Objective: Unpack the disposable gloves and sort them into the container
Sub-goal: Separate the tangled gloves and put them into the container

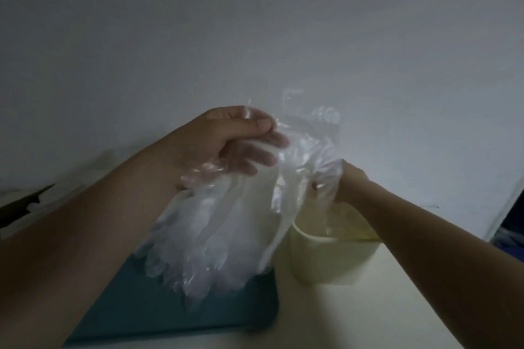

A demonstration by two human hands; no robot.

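A bundle of clear disposable gloves (215,235) hangs in the air in front of me, its fingers pointing down over a teal mat. My left hand (226,142) pinches the top of the bundle between thumb and fingers. My right hand (344,181) grips the thin clear plastic wrapper (314,133) at the bundle's right side, just above the container. The pale yellow container (331,258) stands on the table under my right hand; its inside is mostly hidden by the plastic and my wrist.
A teal mat (198,309) lies on the light table (354,317) below the gloves. A white wall (255,37) rises close behind. Dark, unclear objects (19,207) sit at the far left, and the table's right edge (504,212) falls off to a dark area.
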